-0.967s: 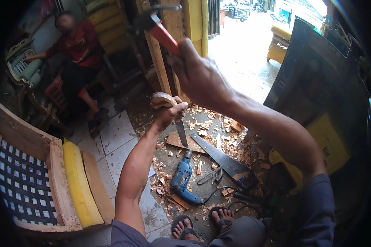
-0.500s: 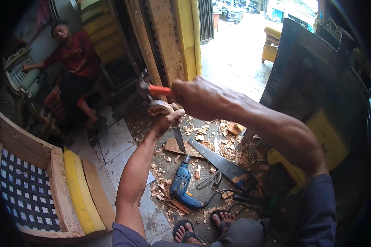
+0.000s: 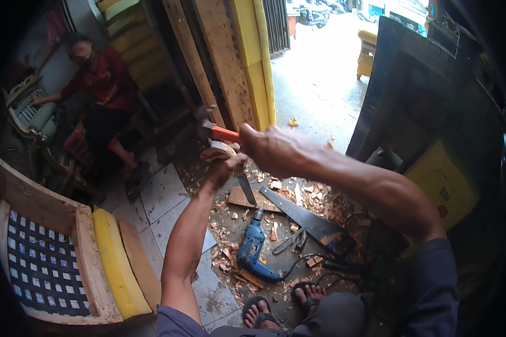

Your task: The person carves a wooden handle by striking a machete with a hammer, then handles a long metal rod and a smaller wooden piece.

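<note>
My left hand (image 3: pixel 227 168) grips a curved wooden piece (image 3: pixel 216 149) with a flat metal blade (image 3: pixel 244 187) extending downward below the fist. My right hand (image 3: pixel 264 146), blurred by motion, holds a hammer (image 3: pixel 226 133) by its red-orange handle, its head just above the wooden piece; whether they touch I cannot tell. Below lie a board (image 3: pixel 242 196), a handsaw (image 3: pixel 298 216), a blue corded drill (image 3: pixel 253 244) and a dark pliers-like tool (image 3: pixel 299 242) among wood chips (image 3: pixel 275 184).
A seated person (image 3: pixel 98 76) is at upper left beside a carved chair (image 3: pixel 28 109). A wooden webbed frame (image 3: pixel 84 253) with yellow foam (image 3: pixel 118 261) stands at lower left. Upright planks (image 3: pixel 222 62) border a bright doorway (image 3: pixel 315 73); a dark panel (image 3: pixel 416 84) leans at right.
My right hand and hammer have swung down from high up to just over the piece in my left hand. The view has shifted slightly; the seated person has barely moved.
</note>
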Motion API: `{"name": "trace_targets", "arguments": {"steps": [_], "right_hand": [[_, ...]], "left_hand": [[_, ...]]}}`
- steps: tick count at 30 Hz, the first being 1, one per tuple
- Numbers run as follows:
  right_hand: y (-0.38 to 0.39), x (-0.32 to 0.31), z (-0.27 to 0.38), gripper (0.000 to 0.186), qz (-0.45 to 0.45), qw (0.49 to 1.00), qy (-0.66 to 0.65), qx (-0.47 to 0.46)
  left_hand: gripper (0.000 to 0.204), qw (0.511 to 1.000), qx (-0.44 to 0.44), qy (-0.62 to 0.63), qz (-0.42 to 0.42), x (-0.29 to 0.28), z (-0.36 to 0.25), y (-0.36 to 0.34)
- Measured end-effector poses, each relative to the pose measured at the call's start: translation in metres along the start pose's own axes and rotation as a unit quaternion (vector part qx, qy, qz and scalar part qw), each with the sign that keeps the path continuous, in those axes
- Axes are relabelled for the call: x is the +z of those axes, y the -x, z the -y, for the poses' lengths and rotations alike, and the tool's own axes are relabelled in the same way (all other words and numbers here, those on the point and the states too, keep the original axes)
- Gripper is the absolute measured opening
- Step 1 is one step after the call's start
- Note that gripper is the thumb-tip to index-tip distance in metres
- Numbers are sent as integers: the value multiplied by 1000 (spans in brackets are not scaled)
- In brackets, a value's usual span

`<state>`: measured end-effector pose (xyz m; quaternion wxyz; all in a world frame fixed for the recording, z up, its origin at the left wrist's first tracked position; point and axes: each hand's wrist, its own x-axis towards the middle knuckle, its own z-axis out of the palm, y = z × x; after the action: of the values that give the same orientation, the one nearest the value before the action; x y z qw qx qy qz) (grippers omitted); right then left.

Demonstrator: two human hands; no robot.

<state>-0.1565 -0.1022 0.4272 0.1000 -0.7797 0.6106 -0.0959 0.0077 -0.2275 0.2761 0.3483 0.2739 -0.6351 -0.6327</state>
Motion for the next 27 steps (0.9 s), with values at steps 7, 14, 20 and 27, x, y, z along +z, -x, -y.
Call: {"name": "trace_targets", "arguments": {"steps": [7, 14, 20, 27], "right_hand": [[75, 79, -31, 34, -147, 953, -259, 56], [237, 300, -41, 43, -1, 828, -433, 357], [351, 374, -36, 63, 193, 771, -473, 380], [321, 391, -36, 63, 192, 738, -478, 435]], "left_hand": [[20, 997, 17, 77, -19, -44, 21, 7], [45, 952, -45, 272, -131, -123, 19, 33], [45, 948, -46, 221, -225, -146, 50, 1], [77, 897, -4, 317, -309, -168, 74, -39]]}}
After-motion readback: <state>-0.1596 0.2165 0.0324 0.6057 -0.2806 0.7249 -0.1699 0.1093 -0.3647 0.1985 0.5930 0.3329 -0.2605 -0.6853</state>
